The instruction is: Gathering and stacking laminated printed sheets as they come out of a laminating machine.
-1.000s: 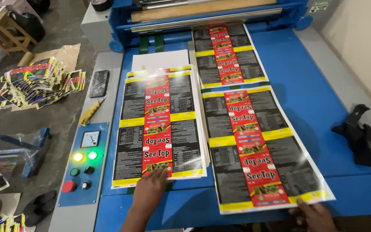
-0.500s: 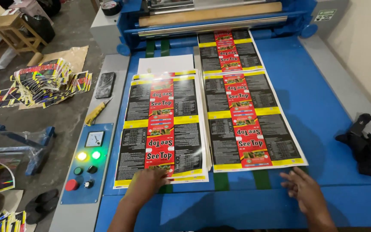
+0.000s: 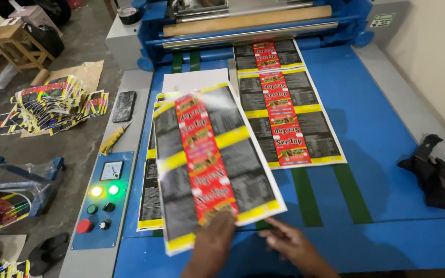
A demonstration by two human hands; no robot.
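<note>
View: looking down from head height onto a blue machine table (image 3: 387, 134), with two bare hands at the near edge.

Left hand: the left hand (image 3: 216, 238) pinches the near edge of a glossy printed sheet (image 3: 207, 159), fingers on top of the paper, and holds it tilted off the table.

Right hand: the right hand (image 3: 290, 242) lies just beside the left, palm down, fingers spread and loose, one fingertip at the sheet's near right corner; it grips nothing that can be seen.

Held sheet: black panels, yellow bands and a red strip down the middle; blurred, it sits above a stack of like sheets (image 3: 150, 190) on the left half of the table.

Second sheet: another printed sheet (image 3: 284, 113) lies flat to the right, its far end under the long roller (image 3: 248, 20) at the back.

Belts: two green belts (image 3: 354, 193) run along the table below that sheet.

Control panel: at the table's left side, a control panel (image 3: 101, 198) with a dial, two lit lamps, dark knobs and a red button.

Also nearby: a yellow-handled knife (image 3: 113, 139) and a dark phone (image 3: 123, 105) on the grey ledge; a black cloth (image 3: 428, 170) at the right edge; loose printed pieces (image 3: 52, 105) on the floor to the left.
</note>
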